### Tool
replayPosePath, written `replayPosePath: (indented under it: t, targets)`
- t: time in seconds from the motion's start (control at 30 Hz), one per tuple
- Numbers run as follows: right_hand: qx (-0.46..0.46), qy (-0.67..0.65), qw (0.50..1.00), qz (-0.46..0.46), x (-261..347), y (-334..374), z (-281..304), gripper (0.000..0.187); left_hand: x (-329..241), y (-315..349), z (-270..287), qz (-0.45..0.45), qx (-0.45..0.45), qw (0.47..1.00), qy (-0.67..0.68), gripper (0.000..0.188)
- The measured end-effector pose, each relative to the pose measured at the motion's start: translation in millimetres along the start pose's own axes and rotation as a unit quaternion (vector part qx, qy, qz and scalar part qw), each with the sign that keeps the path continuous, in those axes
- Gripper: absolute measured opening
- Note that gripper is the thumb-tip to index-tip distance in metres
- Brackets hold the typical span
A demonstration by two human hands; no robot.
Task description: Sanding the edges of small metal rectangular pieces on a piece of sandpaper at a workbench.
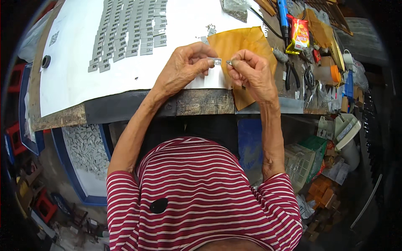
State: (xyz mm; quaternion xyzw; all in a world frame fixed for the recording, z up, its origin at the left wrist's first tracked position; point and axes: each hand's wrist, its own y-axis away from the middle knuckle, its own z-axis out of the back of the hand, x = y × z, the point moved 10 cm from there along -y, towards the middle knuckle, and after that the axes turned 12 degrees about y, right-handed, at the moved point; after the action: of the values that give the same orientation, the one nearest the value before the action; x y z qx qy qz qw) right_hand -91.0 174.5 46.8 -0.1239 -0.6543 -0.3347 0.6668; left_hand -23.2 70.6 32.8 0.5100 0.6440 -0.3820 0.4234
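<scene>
Both forearms reach up over bench edge (201, 102). Left hand (184, 67) curled, fingertips pinching small grey metal clip (217, 62) just above edge. Right hand (251, 73) fisted, thumb and forefinger nipping tiny piece (229, 62) beside clip, over brown paper (243, 42).

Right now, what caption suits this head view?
Left hand pinches small grey metal piece; right hand brings tiny part beside it, above white sheet.

- Left hand (182, 69) was raised, fingers (208, 62) pinched together, wrist bent.
- Right hand (251, 73) faced it, fingertips nearly touching the left's.
- Both bare forearms rose from the lower edge.
</scene>
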Motion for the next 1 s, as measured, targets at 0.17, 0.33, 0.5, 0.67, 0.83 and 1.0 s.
replayPosePath:
  t: [0.17, 0.33, 0.5, 0.67, 0.83, 1.0]
  targets:
    - [0.019, 0.008, 1.0, -0.014, -6, -3, -11, 0.007, -1, 2, 1, 0.003, -0.004, 1.0, -0.027, 0.02]
    - [0.005, 0.018, 1.0, -0.023, -7, -3, -10, 0.007, -2, 2, 0, -0.005, -0.004, 0.999, -0.044, 0.019]
    - [0.006, -0.011, 1.0, -0.022, -9, -3, -9, 0.006, -2, 3, 0, 0.002, -0.004, 0.999, -0.044, 0.018]
    - [0.012, -0.02, 1.0, -0.01, -8, -2, -12, 0.007, -6, 4, 3, -0.034, -0.032, 0.997, -0.062, 0.013]
    - [-0.014, -0.013, 1.0, -0.003, -8, -3, -8, 0.007, -14, 7, 1, -0.035, -0.051, 0.984, -0.167, 0.012]
    - [-0.038, 0.063, 0.997, -0.006, -10, -2, -9, 0.007, -8, 5, 3, -0.053, -0.044, 0.997, -0.027, 0.01]
